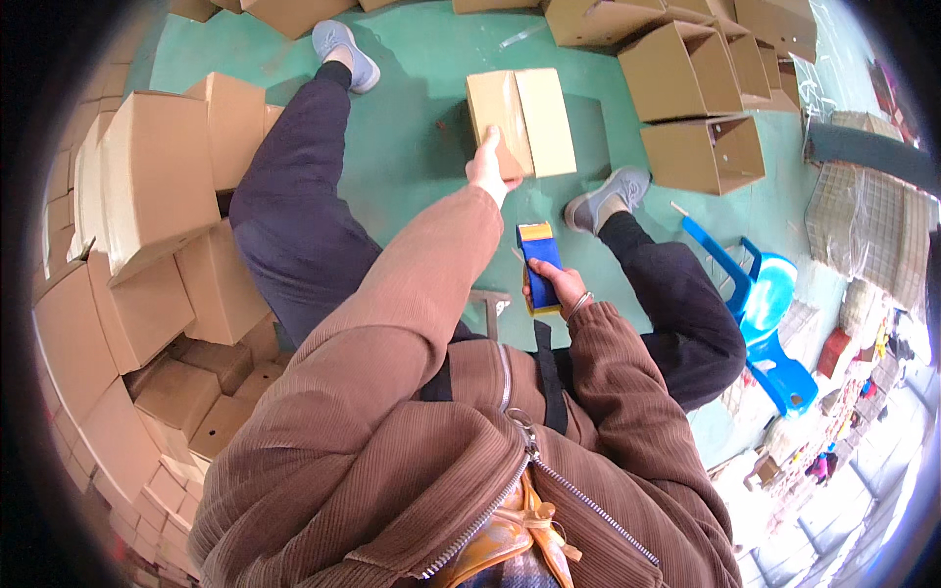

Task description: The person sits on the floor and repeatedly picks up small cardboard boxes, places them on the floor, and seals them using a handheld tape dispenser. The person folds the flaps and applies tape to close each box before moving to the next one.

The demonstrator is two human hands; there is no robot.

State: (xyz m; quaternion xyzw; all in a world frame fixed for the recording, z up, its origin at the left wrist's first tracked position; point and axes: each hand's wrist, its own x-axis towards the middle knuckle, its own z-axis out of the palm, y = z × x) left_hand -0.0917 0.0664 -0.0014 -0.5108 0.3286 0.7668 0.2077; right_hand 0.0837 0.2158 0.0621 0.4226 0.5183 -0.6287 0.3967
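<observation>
A small cardboard box (548, 121), with a strip of clear tape along its middle, is gripped at its near left edge by my left hand (491, 165). Its thumb lies on the upper face and the fingers are mostly hidden under the box. Nearer to my body, my right hand (555, 285) is closed around a blue and yellow tape dispenser (538, 253), apart from the box. Both things are between my spread legs, over the green floor (412, 125).
Cardboard boxes (165, 162) are stacked along my left. Several open cardboard boxes (698, 154) stand at the upper right. A blue plastic chair (768, 309) lies beyond my right knee, with wrapped bundles (867, 220) farther right.
</observation>
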